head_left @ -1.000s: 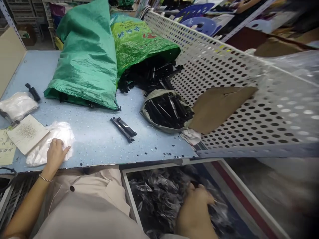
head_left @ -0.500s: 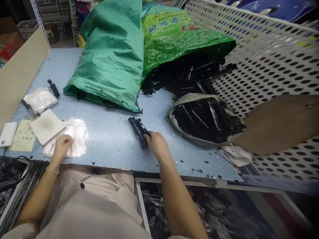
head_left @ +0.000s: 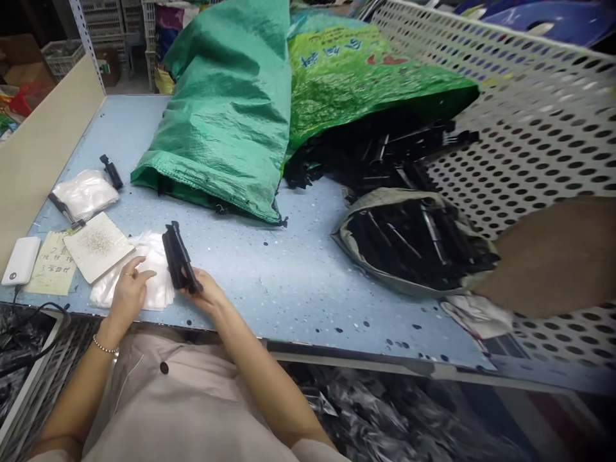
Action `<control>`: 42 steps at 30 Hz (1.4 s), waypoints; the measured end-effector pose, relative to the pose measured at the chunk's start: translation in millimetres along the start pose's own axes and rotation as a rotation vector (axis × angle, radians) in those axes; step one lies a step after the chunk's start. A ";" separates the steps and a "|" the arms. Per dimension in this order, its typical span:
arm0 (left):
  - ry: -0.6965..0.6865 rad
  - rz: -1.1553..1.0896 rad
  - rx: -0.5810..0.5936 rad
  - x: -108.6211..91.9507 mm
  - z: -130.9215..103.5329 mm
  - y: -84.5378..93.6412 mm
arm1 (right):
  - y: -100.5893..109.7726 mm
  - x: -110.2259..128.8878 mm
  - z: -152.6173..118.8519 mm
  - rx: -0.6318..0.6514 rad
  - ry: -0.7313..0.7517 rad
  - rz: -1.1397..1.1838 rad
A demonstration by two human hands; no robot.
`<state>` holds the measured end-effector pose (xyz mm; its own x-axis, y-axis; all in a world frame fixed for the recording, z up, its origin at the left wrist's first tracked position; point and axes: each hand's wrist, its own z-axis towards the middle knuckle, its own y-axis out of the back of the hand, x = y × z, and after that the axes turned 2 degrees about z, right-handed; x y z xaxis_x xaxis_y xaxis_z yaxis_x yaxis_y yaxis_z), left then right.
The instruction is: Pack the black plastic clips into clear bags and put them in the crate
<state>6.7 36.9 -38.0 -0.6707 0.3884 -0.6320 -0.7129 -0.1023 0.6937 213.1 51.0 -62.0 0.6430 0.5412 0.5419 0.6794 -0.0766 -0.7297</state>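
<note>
My right hand (head_left: 205,292) is closed on black plastic parts (head_left: 178,256), long and narrow, side by side and held upright beside the bags. Over a stack of clear plastic bags (head_left: 156,263) is my left hand (head_left: 129,292), its thumb and index finger apart; whether a bag lies under its fingers cannot be made out. A cream square board (head_left: 99,247) with specks on it overlaps the bags at their left. More black parts (head_left: 409,237) fill an open grey-green sack (head_left: 356,250) on the right.
A green sack (head_left: 226,115) and a printed green bag (head_left: 341,83) spilling black parts lie at the back. On the left are a wrapped bag bundle (head_left: 86,192), a white power bank (head_left: 20,261) and a yellow note (head_left: 52,264). A perforated white panel (head_left: 543,160) borders the right.
My right hand has moved left with the black parts, from mid-table to beside the bags, and raised them. My left hand's thumb and index finger have spread apart. The view has shifted slightly.
</note>
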 end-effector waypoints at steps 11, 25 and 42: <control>0.024 0.050 -0.049 1.2 17.5 1.9 | 11.7 1.9 -66.1 0.003 -0.090 -0.267; -0.574 0.080 0.052 -40.8 -32.0 -36.5 | -2.6 -16.3 -28.1 -0.050 0.145 0.068; -0.426 -0.091 0.354 -13.8 -2.7 -77.3 | 282.6 16.1 -268.3 -1.711 1.055 0.158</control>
<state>70.5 37.0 -83.9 -0.4154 0.7242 -0.5504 -0.6026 0.2342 0.7629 510.3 -186.6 -147.6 0.2023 -0.1070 0.9734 -0.2309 -0.9712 -0.0588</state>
